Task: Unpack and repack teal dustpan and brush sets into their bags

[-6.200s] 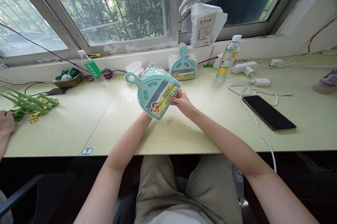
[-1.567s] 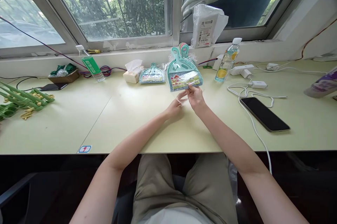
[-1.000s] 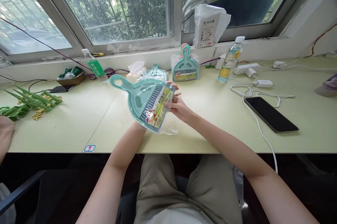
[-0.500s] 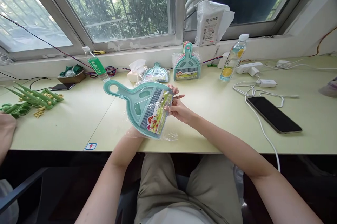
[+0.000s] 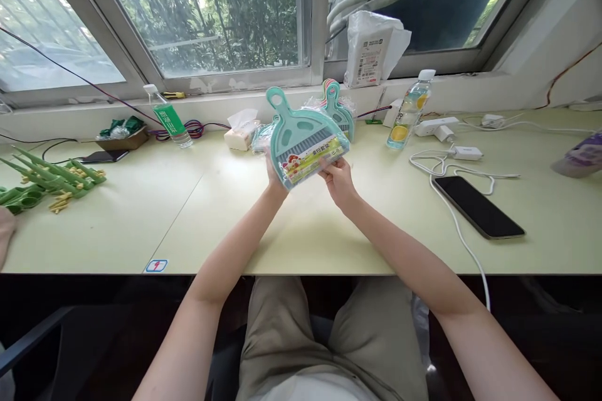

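Observation:
A mint-green dustpan-and-brush set (image 5: 301, 126) in clear wrapping is held up above the table, its ring handle pointing up and left. My right hand (image 5: 339, 180) pinches its lower right edge by the printed label. At its left edge is my left hand (image 5: 273, 174), gripping from behind with most of the fingers hidden. Just behind stands a stack of similar dustpan sets (image 5: 345, 120), partly covered by the held one. Another wrapped set (image 5: 262, 137) lies to the left, mostly hidden.
Along the back are a tissue pack (image 5: 241, 131), a green-labelled bottle (image 5: 170, 118) and a fruit-printed bottle (image 5: 411, 111). A phone (image 5: 478, 206) and white cables (image 5: 442, 165) lie on the right. Green plastic stalks (image 5: 56, 175) and another person's hand (image 5: 5, 228) are at left.
Both hands have carried the dustpan set away from me toward the back stack, and its handle has turned from pointing left to pointing up. The other person's hand at left has drawn back.

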The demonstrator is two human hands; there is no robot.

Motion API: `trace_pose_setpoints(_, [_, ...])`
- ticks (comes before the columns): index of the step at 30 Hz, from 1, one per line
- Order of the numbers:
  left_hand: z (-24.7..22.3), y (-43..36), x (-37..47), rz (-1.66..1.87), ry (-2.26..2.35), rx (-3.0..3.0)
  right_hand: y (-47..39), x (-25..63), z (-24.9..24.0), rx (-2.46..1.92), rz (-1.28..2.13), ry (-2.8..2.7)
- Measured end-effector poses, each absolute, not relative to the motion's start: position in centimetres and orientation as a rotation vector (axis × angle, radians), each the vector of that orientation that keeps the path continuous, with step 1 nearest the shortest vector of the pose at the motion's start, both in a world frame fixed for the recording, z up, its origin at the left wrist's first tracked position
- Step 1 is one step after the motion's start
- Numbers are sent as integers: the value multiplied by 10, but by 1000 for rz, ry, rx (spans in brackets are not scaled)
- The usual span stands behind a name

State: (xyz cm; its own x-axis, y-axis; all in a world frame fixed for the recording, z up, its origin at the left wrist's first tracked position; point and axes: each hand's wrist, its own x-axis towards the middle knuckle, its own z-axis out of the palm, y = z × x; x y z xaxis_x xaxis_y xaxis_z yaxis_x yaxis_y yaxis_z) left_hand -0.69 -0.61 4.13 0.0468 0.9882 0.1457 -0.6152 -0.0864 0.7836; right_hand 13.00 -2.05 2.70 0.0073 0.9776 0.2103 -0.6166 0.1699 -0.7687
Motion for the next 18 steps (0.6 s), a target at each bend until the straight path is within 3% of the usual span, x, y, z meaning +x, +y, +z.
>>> trace_pose_setpoints(5, [50, -1, -12, 1543, 557, 923, -6, 145, 26, -570, 1210, -775])
trace_pose_setpoints(13, [42, 8, -12, 1686, 791, 857, 1, 150, 22, -631, 1354, -795])
trace_pose_setpoints(18, [40, 11, -17, 1582, 915, 911, 3, 155, 23, -650, 1364, -791])
